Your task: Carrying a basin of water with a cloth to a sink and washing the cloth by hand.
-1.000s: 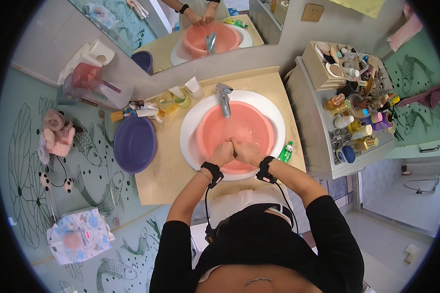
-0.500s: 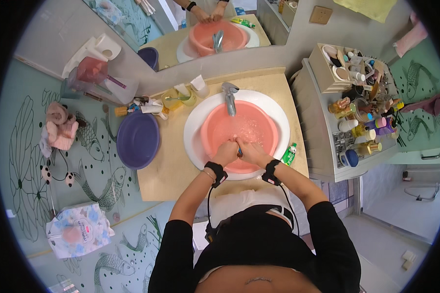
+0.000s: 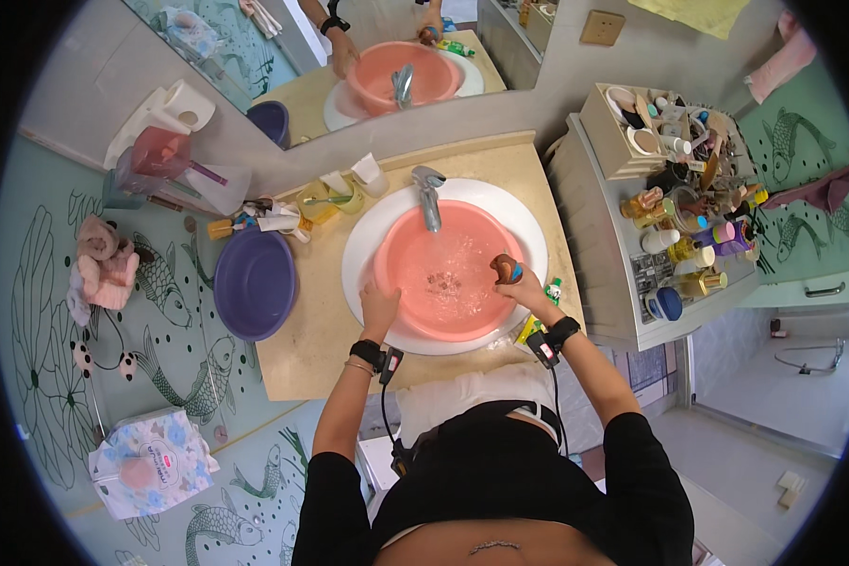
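A pink plastic basin (image 3: 387,247) sits in the white washbasin (image 3: 353,269), and water runs into it from the silver faucet (image 3: 428,194). The water's surface is rippled and bubbly. My left hand (image 3: 380,309) is closed on the basin's left rim, its fingertips hidden in part. Over the right side of the basin, my right hand (image 3: 528,291) grips a small brown and blue object (image 3: 507,269) whose kind I cannot make out. Beneath that hand lies a green and yellow tube (image 3: 528,330), partly covered by the wrist.
A purple basin (image 3: 255,283) stands at the counter's left end. Cups (image 3: 370,176) and small toiletries line the back. To the right, a cabinet (image 3: 585,245) carries several bottles and a cosmetics box (image 3: 623,156). The mirror (image 3: 349,66) rises behind the faucet.
My hands have parted: the left went to the basin's left rim, the right moved right with the brown and blue object, now plainly visible. The view has shifted slightly.
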`<state>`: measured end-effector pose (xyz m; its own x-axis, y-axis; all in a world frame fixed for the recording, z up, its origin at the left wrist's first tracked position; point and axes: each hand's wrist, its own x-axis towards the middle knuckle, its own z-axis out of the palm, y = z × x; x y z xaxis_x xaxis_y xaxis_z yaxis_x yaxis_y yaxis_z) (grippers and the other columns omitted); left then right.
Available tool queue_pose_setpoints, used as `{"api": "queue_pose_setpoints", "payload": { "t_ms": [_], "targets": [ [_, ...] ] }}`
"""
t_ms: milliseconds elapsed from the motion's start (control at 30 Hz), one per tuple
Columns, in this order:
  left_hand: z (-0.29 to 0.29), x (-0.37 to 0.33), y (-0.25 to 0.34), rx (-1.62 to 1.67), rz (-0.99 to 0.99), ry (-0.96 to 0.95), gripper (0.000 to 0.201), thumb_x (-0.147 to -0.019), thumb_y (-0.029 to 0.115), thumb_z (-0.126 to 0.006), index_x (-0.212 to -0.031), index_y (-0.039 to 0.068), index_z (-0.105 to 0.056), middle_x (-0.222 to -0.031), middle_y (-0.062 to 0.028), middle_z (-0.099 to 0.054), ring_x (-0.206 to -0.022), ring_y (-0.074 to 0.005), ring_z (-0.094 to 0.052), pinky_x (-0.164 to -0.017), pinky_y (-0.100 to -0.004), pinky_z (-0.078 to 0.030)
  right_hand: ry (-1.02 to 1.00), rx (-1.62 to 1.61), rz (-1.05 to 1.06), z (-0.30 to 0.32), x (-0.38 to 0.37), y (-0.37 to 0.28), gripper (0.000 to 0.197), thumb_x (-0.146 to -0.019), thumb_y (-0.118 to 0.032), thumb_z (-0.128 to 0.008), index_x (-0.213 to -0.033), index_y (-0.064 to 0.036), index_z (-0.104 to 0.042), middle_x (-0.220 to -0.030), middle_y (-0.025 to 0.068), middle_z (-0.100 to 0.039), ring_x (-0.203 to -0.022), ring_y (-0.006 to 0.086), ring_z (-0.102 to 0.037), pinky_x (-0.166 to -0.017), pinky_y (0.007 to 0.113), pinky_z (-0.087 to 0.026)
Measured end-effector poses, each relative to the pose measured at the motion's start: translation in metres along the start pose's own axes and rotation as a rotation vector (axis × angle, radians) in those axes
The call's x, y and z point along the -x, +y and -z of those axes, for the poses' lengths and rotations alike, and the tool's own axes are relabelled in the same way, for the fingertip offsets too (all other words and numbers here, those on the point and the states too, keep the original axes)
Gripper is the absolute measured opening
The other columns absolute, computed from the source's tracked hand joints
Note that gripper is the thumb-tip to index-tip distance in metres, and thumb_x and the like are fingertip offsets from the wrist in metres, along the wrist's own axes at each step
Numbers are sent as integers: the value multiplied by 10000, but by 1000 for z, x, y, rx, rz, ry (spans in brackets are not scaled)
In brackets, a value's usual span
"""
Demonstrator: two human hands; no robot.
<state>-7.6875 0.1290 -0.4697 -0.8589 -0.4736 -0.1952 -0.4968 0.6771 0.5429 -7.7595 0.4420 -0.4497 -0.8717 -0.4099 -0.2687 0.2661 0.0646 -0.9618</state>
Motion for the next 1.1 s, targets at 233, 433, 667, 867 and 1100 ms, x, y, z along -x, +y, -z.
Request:
{"api": "queue_pose_setpoints", "payload": {
  "t_ms": [233,433,667,867,1100],
  "targets": [
    [-3,-12,-25,370,90,-80,535,-714,325,-696,-1025,-73,-519,-869,-193,-620,-782,-302,-610,-722,-369,-487,145,72,-75,12,4,14,440,-675,-77,-712,-1083,-32,-554,-815,12,-581,-668,82,-551,-572,218,-465],
    [12,11,-16,237,91,-142,439,-717,345,-708,-899,-13,-532,-789,-135,-608,-697,-220,-589,-644,-325,-474,380,45,-98,25,12,23,368,-648,-111,-729,-969,-12,-578,-748,33,-600,-608,109,-579,-523,227,-498],
    [29,29,-14,352,-11,-86,390,-720,313,-723,-820,-3,-517,-694,-87,-565,-613,-167,-526,-568,-303,-443,354,63,-160,31,21,21,436,-667,-119,-719,-1069,-48,-566,-775,14,-601,-627,90,-578,-528,222,-495],
    [39,42,0,371,-92,-14,366,-733,284,-733,-755,10,-490,-609,-33,-490,-546,-121,-433,-505,-270,-387,362,78,-168,28,19,29,394,-658,-125,-726,-1011,-38,-576,-759,17,-599,-614,95,-578,-516,226,-490],
    [50,49,12,369,-111,-13,338,-746,261,-731,-747,10,-505,-593,-12,-481,-538,-89,-402,-489,-245,-365,345,-4,-199,20,21,16,369,-661,-109,-724,-996,-46,-582,-735,6,-592,-590,85,-564,-500,219,-477]
  ]
}}
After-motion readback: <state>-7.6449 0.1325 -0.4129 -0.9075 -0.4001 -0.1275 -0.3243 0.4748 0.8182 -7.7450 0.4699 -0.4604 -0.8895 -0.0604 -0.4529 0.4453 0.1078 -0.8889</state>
